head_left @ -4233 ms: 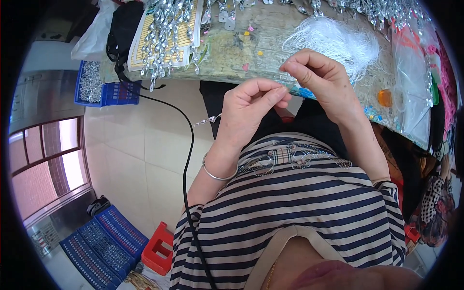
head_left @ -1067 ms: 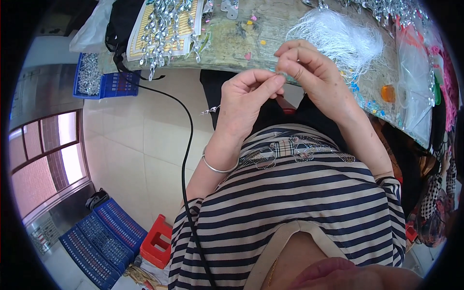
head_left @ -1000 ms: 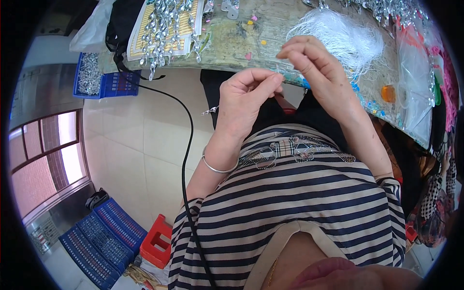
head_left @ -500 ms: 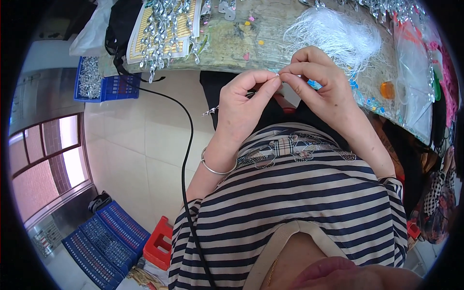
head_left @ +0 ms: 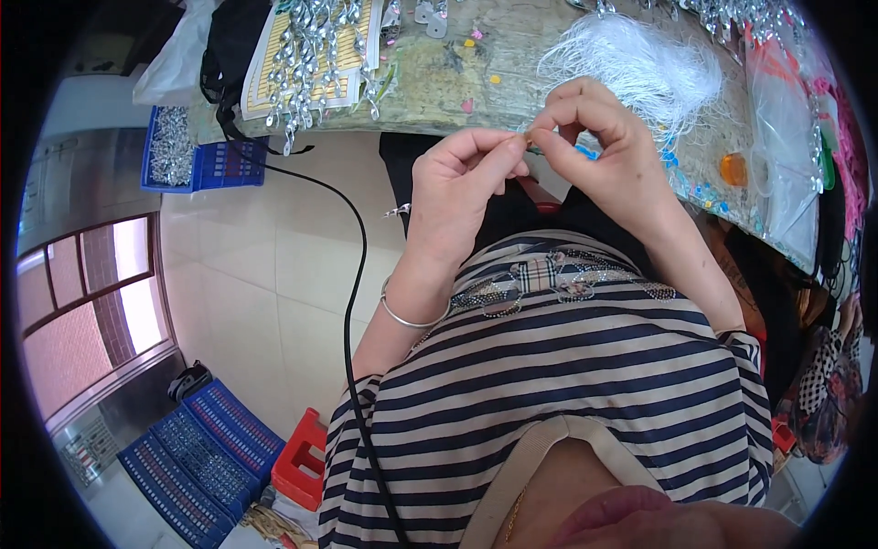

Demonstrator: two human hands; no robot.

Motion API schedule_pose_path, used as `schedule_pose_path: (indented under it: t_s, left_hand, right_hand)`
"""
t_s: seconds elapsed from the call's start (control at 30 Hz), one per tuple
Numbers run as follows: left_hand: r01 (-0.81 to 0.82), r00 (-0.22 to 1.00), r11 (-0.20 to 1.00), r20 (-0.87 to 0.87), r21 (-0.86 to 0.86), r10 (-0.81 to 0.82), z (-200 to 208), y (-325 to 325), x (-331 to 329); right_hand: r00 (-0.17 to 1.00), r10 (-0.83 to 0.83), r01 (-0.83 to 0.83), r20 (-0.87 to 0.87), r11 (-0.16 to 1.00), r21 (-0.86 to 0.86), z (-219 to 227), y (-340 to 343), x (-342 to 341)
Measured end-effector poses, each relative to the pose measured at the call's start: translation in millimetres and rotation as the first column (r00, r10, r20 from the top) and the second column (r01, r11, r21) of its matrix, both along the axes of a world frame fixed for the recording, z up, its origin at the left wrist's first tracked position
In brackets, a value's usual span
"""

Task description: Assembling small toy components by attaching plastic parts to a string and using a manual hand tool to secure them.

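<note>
Fingers (head_left: 497,161) of the left hand (head_left: 446,194) are pinched narrow, apparently on a silver strand (head_left: 398,210) sticking out past its outer side, off the tabletop (head_left: 430,99); they nearly meet the right hand (head_left: 615,157), whose hold I cannot tell. A loosened pinch could drop the strand. No writing is legible.

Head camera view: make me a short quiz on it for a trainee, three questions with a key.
1. Which wrist wears the silver bangle: the person's left or right?
2. True or false: the left hand and the right hand have their fingers close together.
3. Choose one. The white threads lie:
a) on the floor
b) on the table
c) in the blue basket

Key: 1. Left. 2. True. 3. b.
</note>
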State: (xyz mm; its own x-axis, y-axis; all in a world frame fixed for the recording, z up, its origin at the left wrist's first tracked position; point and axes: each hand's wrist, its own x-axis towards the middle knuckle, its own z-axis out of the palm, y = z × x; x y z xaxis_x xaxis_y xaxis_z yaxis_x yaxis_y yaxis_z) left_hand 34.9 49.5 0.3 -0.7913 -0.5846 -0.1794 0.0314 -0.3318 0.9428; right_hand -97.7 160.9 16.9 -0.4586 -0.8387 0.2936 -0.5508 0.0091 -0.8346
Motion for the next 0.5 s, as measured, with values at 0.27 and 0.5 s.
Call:
schedule_pose_path:
  t_s: [0.27, 0.5]
  left_hand:
    - [-0.016, 1.0, 0.998, 0.021, -0.053, 0.017, 3.5, 1.0, 0.8]
    - [-0.025, 1.0, 0.998, -0.011, -0.05, 0.025, 1.8, 3.2, -1.3]
  right_hand:
    - [0.728, -0.008, -0.08, 0.685, 0.992, 0.097, -2.8, 3.1, -4.7]
    - [0.799, 0.036, -0.096, 0.601, 0.993, 0.069, -8.2, 1.9, -6.3]
